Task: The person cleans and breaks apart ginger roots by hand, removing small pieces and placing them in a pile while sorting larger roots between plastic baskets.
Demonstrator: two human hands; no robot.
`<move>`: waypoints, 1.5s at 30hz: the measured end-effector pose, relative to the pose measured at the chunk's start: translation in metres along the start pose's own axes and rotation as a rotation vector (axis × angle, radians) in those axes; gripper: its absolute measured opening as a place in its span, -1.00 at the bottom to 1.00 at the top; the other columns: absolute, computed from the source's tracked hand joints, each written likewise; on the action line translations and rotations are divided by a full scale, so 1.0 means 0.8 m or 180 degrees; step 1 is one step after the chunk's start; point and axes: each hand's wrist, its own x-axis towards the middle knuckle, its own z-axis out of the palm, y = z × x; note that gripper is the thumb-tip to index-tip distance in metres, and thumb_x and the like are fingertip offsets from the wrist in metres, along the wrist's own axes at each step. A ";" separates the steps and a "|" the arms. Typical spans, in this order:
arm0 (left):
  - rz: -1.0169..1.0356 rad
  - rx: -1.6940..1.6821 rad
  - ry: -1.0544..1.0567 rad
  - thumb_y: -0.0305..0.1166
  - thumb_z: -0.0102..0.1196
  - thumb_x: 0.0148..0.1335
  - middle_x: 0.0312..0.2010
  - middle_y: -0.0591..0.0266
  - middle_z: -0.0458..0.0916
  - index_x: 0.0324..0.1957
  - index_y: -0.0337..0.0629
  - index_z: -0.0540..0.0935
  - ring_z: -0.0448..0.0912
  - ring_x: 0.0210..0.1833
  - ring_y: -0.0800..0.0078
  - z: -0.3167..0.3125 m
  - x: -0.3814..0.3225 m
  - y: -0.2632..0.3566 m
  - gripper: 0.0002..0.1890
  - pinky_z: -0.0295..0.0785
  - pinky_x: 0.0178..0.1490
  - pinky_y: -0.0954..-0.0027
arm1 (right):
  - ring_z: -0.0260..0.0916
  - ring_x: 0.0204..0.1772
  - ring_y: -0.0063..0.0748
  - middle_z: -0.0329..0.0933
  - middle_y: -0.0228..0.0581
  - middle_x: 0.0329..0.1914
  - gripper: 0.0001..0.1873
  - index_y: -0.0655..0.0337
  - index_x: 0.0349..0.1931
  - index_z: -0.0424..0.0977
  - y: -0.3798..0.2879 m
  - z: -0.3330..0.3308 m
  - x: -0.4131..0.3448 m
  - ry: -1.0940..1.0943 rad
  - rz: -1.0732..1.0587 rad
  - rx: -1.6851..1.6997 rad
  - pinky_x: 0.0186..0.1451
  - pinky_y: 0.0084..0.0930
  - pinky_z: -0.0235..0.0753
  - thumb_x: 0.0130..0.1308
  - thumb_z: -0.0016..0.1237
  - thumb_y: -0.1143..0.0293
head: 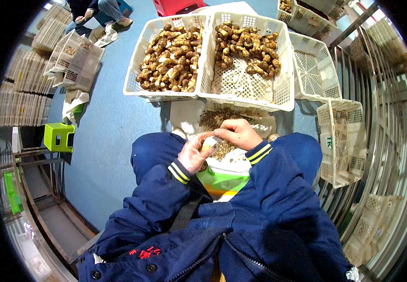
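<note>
My left hand (193,152) holds a pale, whitish mushroom (209,143) above my lap. My right hand (238,134) is bent over from the other side, thumb and fingertips at the mushroom's upper end. Whether a small blade sits in those fingertips cannot be made out. Beneath both hands, dark soil and trimmings (221,118) lie scattered on a white sheet (182,112) between my knees. In front stand two white plastic crates: the left crate (133,81) is heaped with brown, soil-covered mushrooms (171,60), while the right crate (283,88) has mushrooms (247,44) mostly at its far end.
More white crates (342,141) stand at the right beside metal rails (376,123). A green stool (58,137) and stacked crates (21,91) are on the left. A red stool (178,6) stands beyond the crates. Another person (94,14) sits at the upper left.
</note>
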 end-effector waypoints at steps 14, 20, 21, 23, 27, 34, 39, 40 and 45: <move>0.0395 -0.0839 -0.0074 -0.61 0.04 0.11 0.02 0.23 0.41 0.12 -0.33 0.33 0.37 0.06 0.51 -0.002 -0.002 0.000 -0.52 0.26 0.12 0.50 | 0.16 -0.52 -0.75 0.34 -0.51 -0.66 -0.77 0.32 -0.52 0.47 -0.009 -0.003 -0.003 0.0167 -0.0078 0.0275 -0.49 -0.66 0.21 0.18 0.03 0.32; 0.0306 -0.1059 -0.0184 -0.66 0.02 0.10 0.03 0.24 0.41 0.12 -0.30 0.34 0.38 0.03 0.53 0.004 -0.002 -0.003 -0.52 0.35 0.07 0.47 | 0.16 -0.49 -0.73 0.34 -0.48 -0.64 -0.78 0.32 -0.48 0.49 -0.015 0.007 -0.004 -0.0222 -0.0143 0.0495 -0.47 -0.65 0.21 0.18 0.04 0.31; 0.0358 -0.0969 -0.0169 -0.66 0.03 0.10 0.02 0.24 0.41 0.12 -0.31 0.34 0.38 0.02 0.54 0.004 -0.002 -0.004 -0.52 0.35 0.05 0.48 | 0.16 -0.49 -0.73 0.34 -0.47 -0.64 -0.78 0.32 -0.47 0.49 -0.017 0.008 -0.004 -0.0214 -0.0171 0.0472 -0.47 -0.65 0.22 0.18 0.04 0.31; 0.0466 -0.0789 -0.0140 -0.67 0.04 0.08 -0.01 0.23 0.43 0.12 -0.33 0.34 0.39 0.00 0.56 0.004 -0.002 -0.006 -0.51 0.35 0.03 0.50 | 0.17 -0.51 -0.73 0.34 -0.47 -0.66 -0.76 0.32 -0.48 0.49 -0.005 0.007 -0.003 -0.0150 -0.0050 0.0341 -0.49 -0.64 0.22 0.18 0.04 0.30; 0.0293 -0.0611 -0.0013 -0.65 0.05 0.10 -0.08 0.23 0.46 0.11 -0.34 0.34 0.41 -0.09 0.58 0.004 -0.003 0.002 -0.53 0.35 -0.01 0.54 | 0.18 -0.54 -0.70 0.33 -0.45 -0.69 -0.73 0.33 -0.54 0.48 -0.001 -0.002 0.002 0.0177 0.0041 0.0192 -0.51 -0.63 0.22 0.17 0.05 0.27; 0.0114 -0.1286 -0.0107 -0.51 0.03 0.18 -0.13 0.20 0.49 0.11 -0.31 0.34 0.48 -0.15 0.50 0.003 -0.001 0.003 -0.58 0.43 -0.09 0.46 | 0.16 -0.55 -0.71 0.33 -0.49 -0.67 -0.76 0.31 -0.54 0.47 0.008 -0.003 0.004 0.0552 -0.0042 0.0167 -0.51 -0.64 0.22 0.17 0.05 0.31; 0.0076 -0.1543 -0.0190 -0.45 0.01 0.21 -0.09 0.18 0.48 0.13 -0.31 0.31 0.48 -0.11 0.42 0.006 -0.001 0.005 -0.56 0.43 -0.03 0.37 | 0.16 -0.53 -0.72 0.31 -0.52 -0.67 -0.75 0.32 -0.54 0.46 -0.011 0.004 -0.002 0.0132 -0.0064 0.0525 -0.50 -0.64 0.22 0.17 0.05 0.31; 0.0092 -0.1530 -0.0203 -0.45 0.01 0.21 -0.08 0.17 0.47 0.14 -0.31 0.30 0.47 -0.09 0.41 0.006 -0.002 0.004 -0.56 0.42 -0.01 0.36 | 0.16 -0.53 -0.72 0.31 -0.52 -0.67 -0.76 0.32 -0.54 0.47 -0.003 0.003 0.000 0.0152 0.0039 0.0477 -0.49 -0.64 0.22 0.18 0.04 0.32; 0.0404 -0.1501 -0.0368 -0.45 0.00 0.22 -0.04 0.15 0.43 0.14 -0.33 0.29 0.43 -0.01 0.41 0.002 0.001 -0.010 -0.55 0.38 0.08 0.35 | 0.17 -0.52 -0.72 0.34 -0.50 -0.66 -0.73 0.33 -0.53 0.48 -0.011 0.001 -0.002 0.0036 0.0049 0.0563 -0.48 -0.65 0.23 0.19 0.03 0.28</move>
